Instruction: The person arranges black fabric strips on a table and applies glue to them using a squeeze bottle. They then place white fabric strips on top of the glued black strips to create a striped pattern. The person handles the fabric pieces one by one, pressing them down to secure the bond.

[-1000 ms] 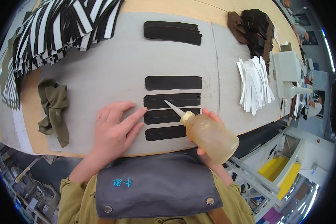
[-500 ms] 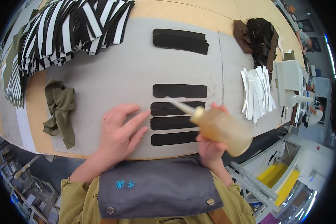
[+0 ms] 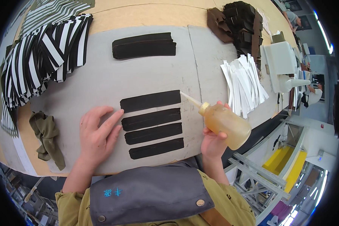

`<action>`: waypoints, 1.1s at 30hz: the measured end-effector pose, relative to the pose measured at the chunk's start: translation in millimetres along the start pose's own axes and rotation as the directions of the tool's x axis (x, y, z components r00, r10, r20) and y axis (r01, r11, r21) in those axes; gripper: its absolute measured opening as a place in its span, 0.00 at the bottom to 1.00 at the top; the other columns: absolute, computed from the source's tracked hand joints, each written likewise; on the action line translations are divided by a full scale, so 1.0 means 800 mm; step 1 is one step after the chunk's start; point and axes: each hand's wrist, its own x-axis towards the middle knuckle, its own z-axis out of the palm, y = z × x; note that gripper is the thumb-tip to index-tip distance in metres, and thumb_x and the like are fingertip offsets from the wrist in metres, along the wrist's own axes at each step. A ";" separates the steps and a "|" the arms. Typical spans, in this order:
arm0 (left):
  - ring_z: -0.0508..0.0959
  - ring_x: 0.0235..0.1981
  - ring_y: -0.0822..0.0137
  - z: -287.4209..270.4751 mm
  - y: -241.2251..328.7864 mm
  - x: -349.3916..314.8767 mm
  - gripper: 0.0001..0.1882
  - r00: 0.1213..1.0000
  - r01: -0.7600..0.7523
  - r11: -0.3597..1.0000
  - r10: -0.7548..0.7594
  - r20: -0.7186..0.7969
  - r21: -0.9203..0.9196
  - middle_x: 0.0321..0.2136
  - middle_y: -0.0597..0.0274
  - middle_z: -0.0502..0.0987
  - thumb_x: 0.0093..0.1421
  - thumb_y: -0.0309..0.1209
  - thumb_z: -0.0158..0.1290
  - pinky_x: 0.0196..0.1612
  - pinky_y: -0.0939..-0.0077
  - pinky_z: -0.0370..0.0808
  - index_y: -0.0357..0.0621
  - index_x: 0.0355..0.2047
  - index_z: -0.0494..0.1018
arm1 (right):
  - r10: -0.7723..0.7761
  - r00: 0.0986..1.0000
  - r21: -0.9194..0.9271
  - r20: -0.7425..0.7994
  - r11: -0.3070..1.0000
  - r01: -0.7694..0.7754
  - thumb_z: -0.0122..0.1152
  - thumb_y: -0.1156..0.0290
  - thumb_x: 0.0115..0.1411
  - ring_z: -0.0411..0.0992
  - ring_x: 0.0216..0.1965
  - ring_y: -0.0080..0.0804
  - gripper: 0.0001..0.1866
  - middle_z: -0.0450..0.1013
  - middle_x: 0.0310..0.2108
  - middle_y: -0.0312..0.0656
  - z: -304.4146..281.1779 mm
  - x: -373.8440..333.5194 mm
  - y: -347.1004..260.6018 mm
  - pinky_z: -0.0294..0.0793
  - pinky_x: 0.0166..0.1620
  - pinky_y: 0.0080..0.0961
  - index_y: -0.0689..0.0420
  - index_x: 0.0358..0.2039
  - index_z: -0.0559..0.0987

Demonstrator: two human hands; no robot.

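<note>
Four black strips lie one below another on the grey board; the topmost black strip (image 3: 150,101) is slightly slanted. At its left end rests a fingertip of my left hand (image 3: 96,137), whose fingers are spread and hold nothing. My right hand (image 3: 213,145) is wrapped round a squeeze bottle (image 3: 229,126) of amber liquid, tilted with its thin pale nozzle (image 3: 190,98) pointing up and left. The nozzle tip is at the right end of that topmost strip; whether it touches is hard to tell. Farther off lies a stack of black strips (image 3: 144,46).
Black-and-white strips (image 3: 49,56) are heaped at the far left, above a crumpled olive cloth (image 3: 46,139). To the right lie loose white strips (image 3: 244,84), a dark brown pile (image 3: 243,28) and a white container (image 3: 278,58). The grey board (image 3: 75,98) covers the tabletop.
The nozzle has gone from beside the topmost strip's lower edge to its right end. My left fingertip has shifted from the second strip to the topmost. The whole view has turned somewhat.
</note>
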 end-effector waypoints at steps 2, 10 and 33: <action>0.76 0.48 0.58 0.001 0.000 0.001 0.18 1.000 -0.001 1.000 0.001 -0.009 -0.002 0.46 0.60 0.76 0.57 0.28 0.61 0.52 0.62 0.68 0.49 0.49 0.81 | -0.033 0.999 -0.044 -0.007 0.999 0.032 0.74 0.27 0.39 0.75 0.48 0.24 0.65 0.68 0.65 0.46 0.004 -0.002 0.001 0.73 0.28 0.15 0.58 0.68 0.63; 0.76 0.47 0.58 0.001 0.000 0.001 0.18 1.000 0.000 1.000 0.000 -0.003 -0.010 0.46 0.60 0.76 0.57 0.26 0.61 0.51 0.62 0.68 0.49 0.48 0.82 | -0.082 0.994 -0.064 0.066 0.994 0.086 0.77 0.32 0.37 0.77 0.37 0.28 0.66 0.67 0.63 0.44 0.014 -0.011 -0.008 0.78 0.32 0.19 0.63 0.68 0.61; 0.76 0.48 0.60 -0.002 -0.005 -0.002 0.18 1.000 0.017 0.999 -0.016 0.011 -0.039 0.46 0.61 0.77 0.56 0.26 0.61 0.53 0.64 0.68 0.50 0.49 0.82 | -0.114 0.853 -0.132 0.510 0.969 0.208 0.87 0.52 0.41 0.68 0.64 0.38 0.59 0.66 0.66 0.49 0.046 -0.023 0.009 0.70 0.64 0.33 0.65 0.67 0.64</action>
